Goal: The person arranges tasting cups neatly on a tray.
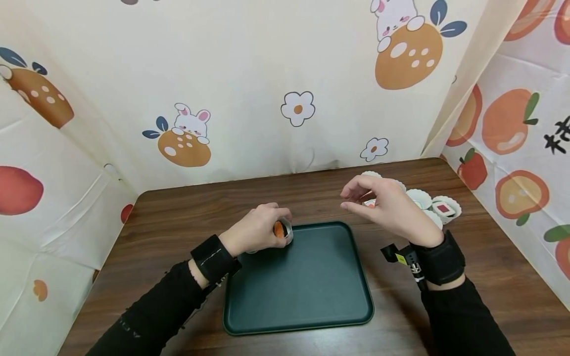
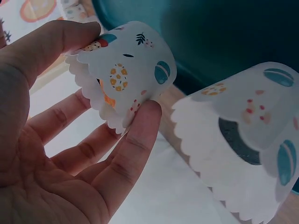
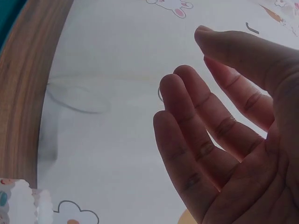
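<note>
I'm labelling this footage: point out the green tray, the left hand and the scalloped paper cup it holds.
Green tray point(image 1: 298, 287), head view, bare middle.
Left hand point(image 1: 255, 228), head view, back.
Scalloped paper cup point(image 2: 138, 67), left wrist view, outer wall.

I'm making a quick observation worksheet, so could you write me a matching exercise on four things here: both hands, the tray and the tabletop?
Column 1
1. Left hand
2. Tray
3. Right hand
4. Tabletop

Column 2
A. Brown, with a wood grain
B. Holding nothing, near a group of paper cups
C. Holding a patterned, scalloped paper cup between thumb and fingers
D. Dark green, with rounded corners

Right pairs: 1-C, 2-D, 3-B, 4-A
</note>
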The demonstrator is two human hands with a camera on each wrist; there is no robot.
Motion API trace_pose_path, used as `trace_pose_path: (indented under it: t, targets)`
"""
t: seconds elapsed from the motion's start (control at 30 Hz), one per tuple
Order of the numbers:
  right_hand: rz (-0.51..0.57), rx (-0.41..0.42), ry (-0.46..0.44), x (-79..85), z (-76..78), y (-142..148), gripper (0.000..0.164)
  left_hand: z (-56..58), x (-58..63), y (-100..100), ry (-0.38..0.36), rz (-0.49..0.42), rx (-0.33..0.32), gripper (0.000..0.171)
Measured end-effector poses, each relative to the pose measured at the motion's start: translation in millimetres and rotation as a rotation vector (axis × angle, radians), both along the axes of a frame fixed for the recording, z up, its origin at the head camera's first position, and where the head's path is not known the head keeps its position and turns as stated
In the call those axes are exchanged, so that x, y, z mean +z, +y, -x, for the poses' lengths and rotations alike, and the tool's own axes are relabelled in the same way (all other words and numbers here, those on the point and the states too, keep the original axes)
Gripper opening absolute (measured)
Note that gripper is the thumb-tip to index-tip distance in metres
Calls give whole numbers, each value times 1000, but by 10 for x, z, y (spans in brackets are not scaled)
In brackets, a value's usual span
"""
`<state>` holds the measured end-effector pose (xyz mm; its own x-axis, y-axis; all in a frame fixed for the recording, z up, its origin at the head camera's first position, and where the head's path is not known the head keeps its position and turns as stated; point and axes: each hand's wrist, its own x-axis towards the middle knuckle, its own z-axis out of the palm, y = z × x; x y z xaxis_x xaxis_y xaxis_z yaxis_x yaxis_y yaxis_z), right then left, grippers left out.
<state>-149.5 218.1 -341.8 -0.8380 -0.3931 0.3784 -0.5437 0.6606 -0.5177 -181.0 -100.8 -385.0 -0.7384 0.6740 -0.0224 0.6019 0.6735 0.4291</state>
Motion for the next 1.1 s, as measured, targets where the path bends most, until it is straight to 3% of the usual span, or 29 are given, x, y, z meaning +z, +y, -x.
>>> trace_pose_path:
  t: [0.4,1.1]
  targets:
    - [14,3,-26,13,12,56,15,12,-130,29,27,63,-50,46]
    - [8,-17,-27,-5,23,64,12,-1,-158,42,21,61,-61,45]
